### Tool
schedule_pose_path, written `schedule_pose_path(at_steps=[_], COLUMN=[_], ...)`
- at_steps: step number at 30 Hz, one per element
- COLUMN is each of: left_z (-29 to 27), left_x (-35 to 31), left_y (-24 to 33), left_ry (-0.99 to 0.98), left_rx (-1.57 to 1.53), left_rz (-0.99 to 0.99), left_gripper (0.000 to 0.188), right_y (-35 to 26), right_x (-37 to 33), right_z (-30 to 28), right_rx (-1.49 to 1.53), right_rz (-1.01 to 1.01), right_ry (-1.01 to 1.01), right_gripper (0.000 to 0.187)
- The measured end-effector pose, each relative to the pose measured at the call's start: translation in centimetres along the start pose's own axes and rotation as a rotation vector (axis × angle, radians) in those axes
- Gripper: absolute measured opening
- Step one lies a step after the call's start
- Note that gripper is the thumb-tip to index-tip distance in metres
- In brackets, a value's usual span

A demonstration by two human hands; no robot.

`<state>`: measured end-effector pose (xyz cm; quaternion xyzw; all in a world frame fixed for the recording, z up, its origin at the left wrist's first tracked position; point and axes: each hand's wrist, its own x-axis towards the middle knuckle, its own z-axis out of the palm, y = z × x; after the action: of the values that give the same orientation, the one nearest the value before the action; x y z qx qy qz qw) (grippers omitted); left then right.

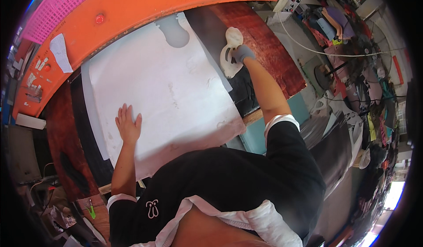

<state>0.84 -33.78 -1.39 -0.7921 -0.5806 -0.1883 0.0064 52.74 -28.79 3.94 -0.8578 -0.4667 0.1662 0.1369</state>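
Observation:
A large white sheet (163,88) lies over a grey layer on the work board. Its far right corner has a sole-shaped cutout (177,35) with grey showing through. My left hand (128,124) rests flat on the left part of the sheet, fingers stretched. In a grey glove, my right hand (243,53) grips a cream, sole-shaped cutting die (233,36) by its edge, beside an opening in it. The die is right of the sheet, above or on the dark strip; I cannot tell whether it touches. The fingertips are partly hidden.
An orange machine beam (132,16) with a red button (100,18) spans the far side. Behind it stands a pink plastic basket (61,9). The reddish board (269,49) extends to the right. Stacked sheets (332,145) and heaped scraps (348,71) fill the right.

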Motion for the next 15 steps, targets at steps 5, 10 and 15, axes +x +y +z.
schedule_pose_path(at_steps=[5,10,15], left_z=[0.1,0.2,0.1], left_x=[0.0,-0.1,0.0], left_y=[-0.2,-0.1,0.0], left_ry=[0.01,0.028,0.007], left_rx=[-0.002,0.01,-0.018], left_rz=[0.002,0.012,-0.008], left_gripper=[0.05,0.05,0.051], right_y=[1.7,-1.8,-6.9], right_x=[-0.5,-2.6,-2.6], right_z=[-1.2,-1.9,-1.4], right_rx=[0.011,0.134,0.045], right_rz=[0.113,0.168,0.377], right_ry=[0.164,0.148,0.007], right_gripper=[0.047,0.075,0.085])
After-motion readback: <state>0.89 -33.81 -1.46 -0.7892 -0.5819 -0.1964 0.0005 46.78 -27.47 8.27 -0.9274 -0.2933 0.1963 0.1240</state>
